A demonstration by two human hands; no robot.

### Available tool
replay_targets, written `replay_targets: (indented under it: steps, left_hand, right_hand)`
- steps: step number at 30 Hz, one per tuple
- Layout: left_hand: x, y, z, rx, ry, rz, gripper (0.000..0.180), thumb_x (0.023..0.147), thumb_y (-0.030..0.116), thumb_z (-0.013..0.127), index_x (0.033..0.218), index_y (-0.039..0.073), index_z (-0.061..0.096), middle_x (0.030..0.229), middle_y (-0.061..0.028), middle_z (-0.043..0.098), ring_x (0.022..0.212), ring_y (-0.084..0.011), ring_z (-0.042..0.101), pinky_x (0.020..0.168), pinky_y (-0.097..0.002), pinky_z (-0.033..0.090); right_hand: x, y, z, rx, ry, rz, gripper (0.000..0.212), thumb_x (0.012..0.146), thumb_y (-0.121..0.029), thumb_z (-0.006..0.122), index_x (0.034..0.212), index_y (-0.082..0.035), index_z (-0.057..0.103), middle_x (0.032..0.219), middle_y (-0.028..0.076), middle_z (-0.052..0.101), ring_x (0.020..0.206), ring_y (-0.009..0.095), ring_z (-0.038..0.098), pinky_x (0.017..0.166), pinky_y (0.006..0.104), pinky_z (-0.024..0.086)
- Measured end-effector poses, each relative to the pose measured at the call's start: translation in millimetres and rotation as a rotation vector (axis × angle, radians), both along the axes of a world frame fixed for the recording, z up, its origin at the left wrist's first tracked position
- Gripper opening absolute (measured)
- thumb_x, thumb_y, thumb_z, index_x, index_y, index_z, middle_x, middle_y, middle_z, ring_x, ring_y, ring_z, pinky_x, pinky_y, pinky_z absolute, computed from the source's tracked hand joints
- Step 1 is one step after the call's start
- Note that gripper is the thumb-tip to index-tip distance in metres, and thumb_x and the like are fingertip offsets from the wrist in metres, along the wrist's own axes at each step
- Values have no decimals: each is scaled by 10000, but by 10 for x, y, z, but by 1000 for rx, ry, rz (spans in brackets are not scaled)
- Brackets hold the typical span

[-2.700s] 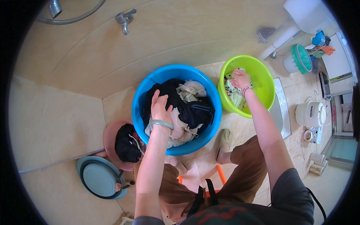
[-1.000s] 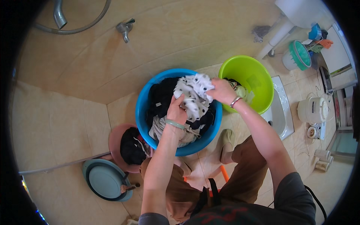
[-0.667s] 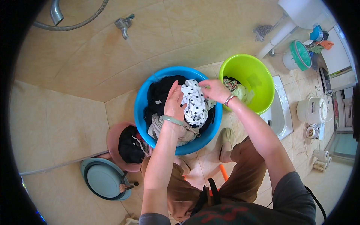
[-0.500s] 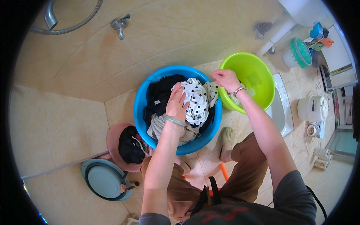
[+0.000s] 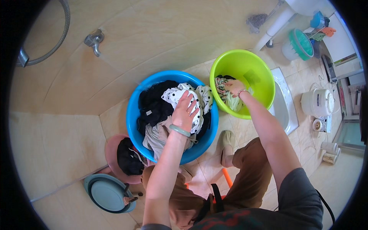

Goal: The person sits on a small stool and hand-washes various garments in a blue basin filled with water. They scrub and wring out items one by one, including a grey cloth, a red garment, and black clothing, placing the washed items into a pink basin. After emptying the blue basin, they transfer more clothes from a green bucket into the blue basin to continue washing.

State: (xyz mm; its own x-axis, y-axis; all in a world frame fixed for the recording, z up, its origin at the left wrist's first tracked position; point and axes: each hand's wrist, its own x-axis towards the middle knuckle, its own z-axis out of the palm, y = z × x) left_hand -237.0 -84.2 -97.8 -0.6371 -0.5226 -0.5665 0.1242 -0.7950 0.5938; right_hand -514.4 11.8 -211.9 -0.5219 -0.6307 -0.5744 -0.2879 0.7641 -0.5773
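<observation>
A blue tub (image 5: 132,111) holds a heap of laundry. On its right side lies a white cloth with black dots (image 5: 174,95), and my left hand (image 5: 184,114) rests over it with fingers spread. Black garments (image 5: 153,107) fill the tub's left part, and a greyish-beige garment (image 5: 155,136) lies toward me. My right hand (image 5: 235,88) reaches into the lime-green tub (image 5: 262,82), fingers apart over the clothes there. A striped patterned cloth (image 5: 220,87) and a pale green cloth (image 5: 234,102) sit beside that hand, partly hidden by it.
A pink basin (image 5: 112,153) with dark clothes and a grey-green basin (image 5: 109,195) stand at the lower left. A wall tap (image 5: 94,41) is above. To the right are a white floor basin (image 5: 286,103), a lidded white bucket (image 5: 318,101) and a teal-rimmed bucket (image 5: 295,46).
My right hand has moved from the gap between the tubs down into the green tub. My left hand stays over the dotted cloth. The view has shifted slightly right.
</observation>
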Motion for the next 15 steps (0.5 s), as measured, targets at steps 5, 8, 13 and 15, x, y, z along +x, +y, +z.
replay_targets:
  steps: [5, 8, 13, 15]
  left_hand:
    - [-143, 129, 38, 16, -60, -47, 498, 927, 281, 490, 1391, 154, 359, 1401, -96, 387, 1240, -271, 421, 1015, -433, 368]
    - [-117, 111, 62, 43, -42, -43, 480, 918, 248, 514, 1365, 132, 384, 1353, -104, 429, 1192, -270, 469, 985, -426, 400]
    - [-161, 83, 90, 54, -2, -36, 446, 917, 239, 510, 1332, 109, 411, 1316, -112, 462, 1159, -268, 495, 966, -420, 423]
    - [-191, 104, 106, 51, 19, -49, 438, 917, 235, 507, 1325, 104, 416, 1307, -113, 468, 1153, -269, 500, 963, -418, 426]
  right_hand:
    - [327, -79, -117, 216, -47, -16, 901, 699, -356, 733, 1438, -160, 258, 984, 151, 669, 563, 244, 646, 505, 335, 542]
    - [359, -114, -137, 247, -170, 39, 558, 773, -341, 639, 1226, -40, 512, 879, 181, 675, 615, 291, 648, 585, 355, 542]
    - [108, -75, -403, 33, 68, -137, 345, 821, -328, 569, 884, 0, 651, 711, 137, 632, 608, 233, 611, 537, 325, 475]
    - [-83, -16, -340, -155, 58, -369, 330, 838, -318, 546, 856, 1, 633, 691, 115, 629, 568, 190, 615, 463, 298, 479]
